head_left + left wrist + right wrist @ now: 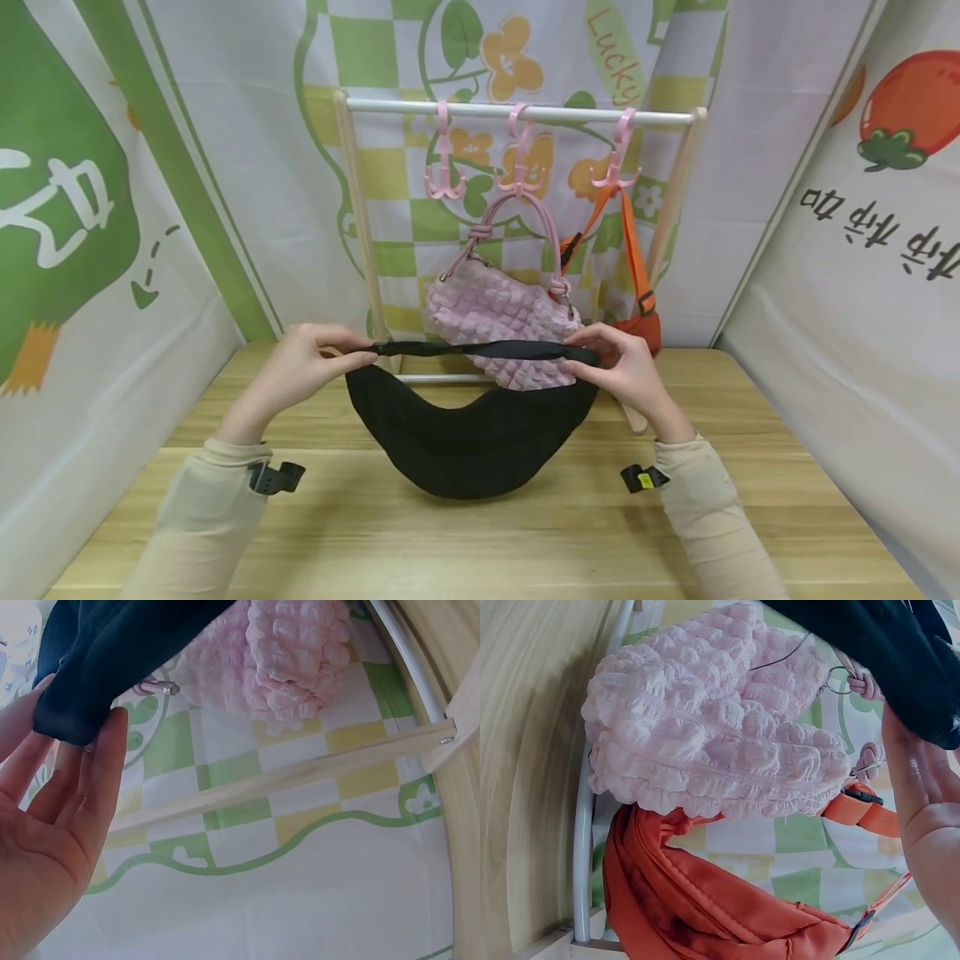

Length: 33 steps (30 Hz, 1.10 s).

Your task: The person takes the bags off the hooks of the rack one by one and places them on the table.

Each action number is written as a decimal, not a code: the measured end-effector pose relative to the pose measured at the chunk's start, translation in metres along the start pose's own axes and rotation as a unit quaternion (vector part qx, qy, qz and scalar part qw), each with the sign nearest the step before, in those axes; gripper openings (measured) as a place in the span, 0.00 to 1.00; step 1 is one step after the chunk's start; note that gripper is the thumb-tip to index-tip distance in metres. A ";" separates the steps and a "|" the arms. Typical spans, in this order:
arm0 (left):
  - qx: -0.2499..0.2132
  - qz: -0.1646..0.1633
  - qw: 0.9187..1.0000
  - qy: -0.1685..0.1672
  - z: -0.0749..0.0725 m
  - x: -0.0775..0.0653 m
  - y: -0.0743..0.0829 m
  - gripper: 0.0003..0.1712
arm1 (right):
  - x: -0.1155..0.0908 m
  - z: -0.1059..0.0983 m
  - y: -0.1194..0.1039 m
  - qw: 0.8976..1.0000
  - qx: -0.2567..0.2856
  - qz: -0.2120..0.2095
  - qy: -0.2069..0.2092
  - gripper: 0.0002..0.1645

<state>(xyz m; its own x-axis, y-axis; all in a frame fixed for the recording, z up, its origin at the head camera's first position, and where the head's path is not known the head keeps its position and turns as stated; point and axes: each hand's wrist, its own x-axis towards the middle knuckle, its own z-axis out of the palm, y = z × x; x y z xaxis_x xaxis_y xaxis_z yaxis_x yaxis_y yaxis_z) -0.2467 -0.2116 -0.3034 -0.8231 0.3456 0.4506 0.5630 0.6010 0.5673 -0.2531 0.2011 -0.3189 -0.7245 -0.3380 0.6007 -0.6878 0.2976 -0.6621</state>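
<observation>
A black crescent-shaped shoulder bag (pixel 472 450) hangs in front of the rack, its rounded bottom facing down above the table. My left hand (pixel 303 367) pinches the left end of its strap (pixel 480 350) between thumb and fingers. At the other end, my right hand (pixel 626 367) pinches the strap too, so the strap runs nearly level between both hands. In the left wrist view, black fabric (pixel 112 667) lies against the fingertips (pixel 116 724). Dark fabric (pixel 892 660) covers the fingertips of that hand in the right wrist view.
Behind the bag stands a wooden rack with a white rail (pixel 390 107) and three pink hooks. From the middle hook hangs a pink puffy handbag (pixel 487 304); from the right one, an orange bag (pixel 705 885). The left hook (pixel 444 158) carries nothing. Below is a wooden table (pixel 465 550).
</observation>
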 end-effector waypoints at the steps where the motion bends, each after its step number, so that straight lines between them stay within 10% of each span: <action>1: 0.000 -0.004 1.000 -0.002 -0.001 -0.001 0.000 0.07 | 0.000 0.000 0.000 1.000 -0.002 0.003 0.000 0.16; 33: 0.034 -0.071 0.997 -0.025 -0.015 -0.029 -0.018 0.09 | 0.001 0.022 0.000 0.999 -0.029 0.014 -0.043 0.14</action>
<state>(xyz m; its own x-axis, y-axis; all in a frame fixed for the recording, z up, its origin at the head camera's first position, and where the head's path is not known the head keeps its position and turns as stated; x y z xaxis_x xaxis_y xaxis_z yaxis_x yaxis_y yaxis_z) -0.2321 -0.2433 -0.3166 -0.8977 0.2885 0.3330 0.4357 0.6934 0.5738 -0.2530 0.1806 -0.3281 -0.7389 -0.4029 0.5402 -0.6705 0.3592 -0.6492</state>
